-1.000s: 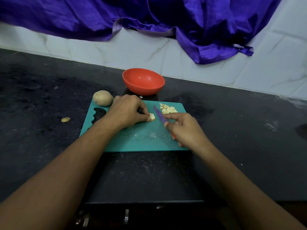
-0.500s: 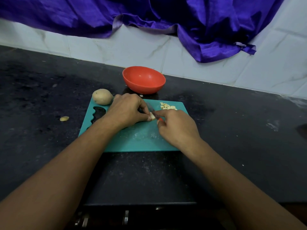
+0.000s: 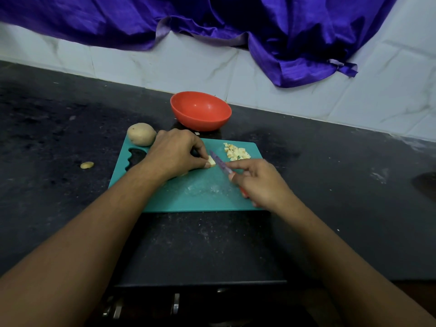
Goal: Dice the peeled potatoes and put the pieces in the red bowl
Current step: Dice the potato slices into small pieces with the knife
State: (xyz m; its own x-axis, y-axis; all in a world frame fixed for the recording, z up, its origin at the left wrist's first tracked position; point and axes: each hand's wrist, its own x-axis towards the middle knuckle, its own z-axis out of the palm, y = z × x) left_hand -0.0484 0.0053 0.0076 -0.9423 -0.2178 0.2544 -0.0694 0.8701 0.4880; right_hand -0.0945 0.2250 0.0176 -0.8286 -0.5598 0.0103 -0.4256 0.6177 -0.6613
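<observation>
The teal cutting board lies on the black countertop, its cut-out handle at the left end. The left hand rests on the board's far-left part with its fingers curled, thumb and fingertips pinching a small pale potato piece against the board surface. The right hand grips the knife — fingers wrapped round the red handle, index finger extended along the back of the purple blade. The blade points away and to the left, with its tip just beside the right face of the held piece; whether it touches cannot be told. A pile of diced potato sits on the far-right part of the board, near the blade but apart from it. A whole potato sits at the board's far-left corner, just beside the left hand. The red bowl stands upright on the countertop just beyond the board's far edge — between the board and the white tiled wall. A small potato scrap lies on the countertop left of the board. Purple cloth hangs over the upper wall.
</observation>
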